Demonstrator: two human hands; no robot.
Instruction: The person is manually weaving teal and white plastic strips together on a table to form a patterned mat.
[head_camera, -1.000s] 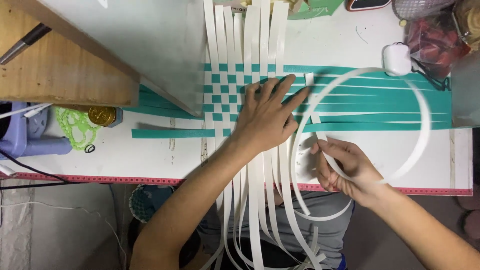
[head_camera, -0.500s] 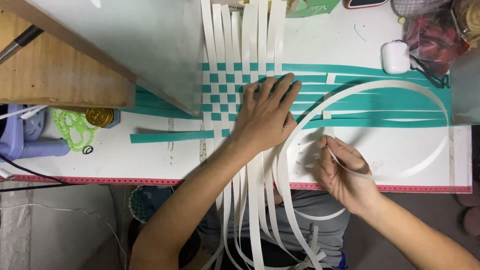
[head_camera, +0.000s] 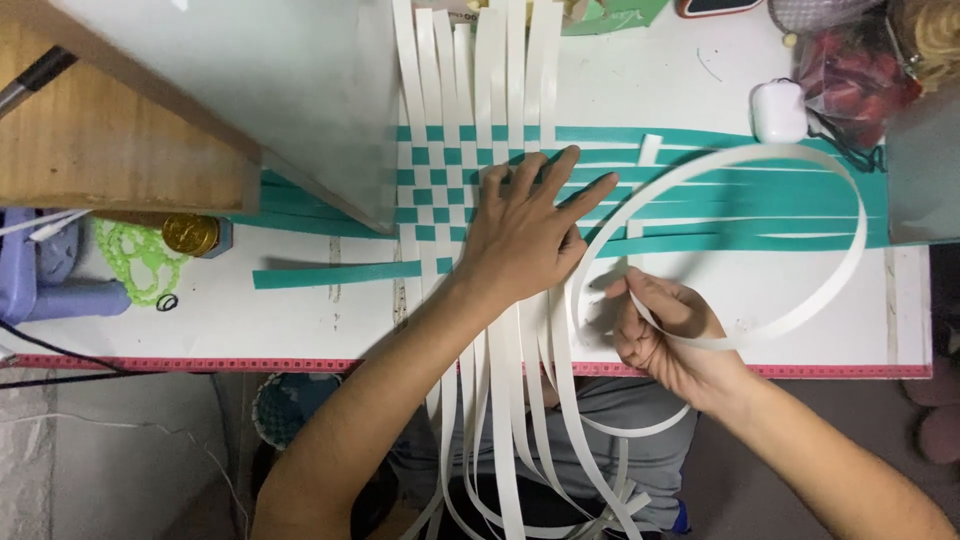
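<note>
The left hand (head_camera: 525, 225) lay flat and spread wide on the woven patch (head_camera: 450, 185), the checkered bit where white strips cross teal ones on the white table (head_camera: 300, 320), pinning it down. The right hand (head_camera: 665, 335) was pinching a long white strip (head_camera: 845, 270) between thumb and fingers near the table's front edge, and that strip bowed out into one big loop over the teal strips (head_camera: 760, 190). Judging by how it held that curve without creasing, I'd say the stuff is light, springy and pretty slick, so it probably wants to slide and spring back; gripping close to the weave and keeping it flat seems the safer hold, since a sharp bend could kink it. Counting: roughly seven white strips (head_camera: 500, 60) running up past the weave, about five or six teal bands to the right (hard to split exactly), and one small white case (head_camera: 778, 112) further back.
</note>
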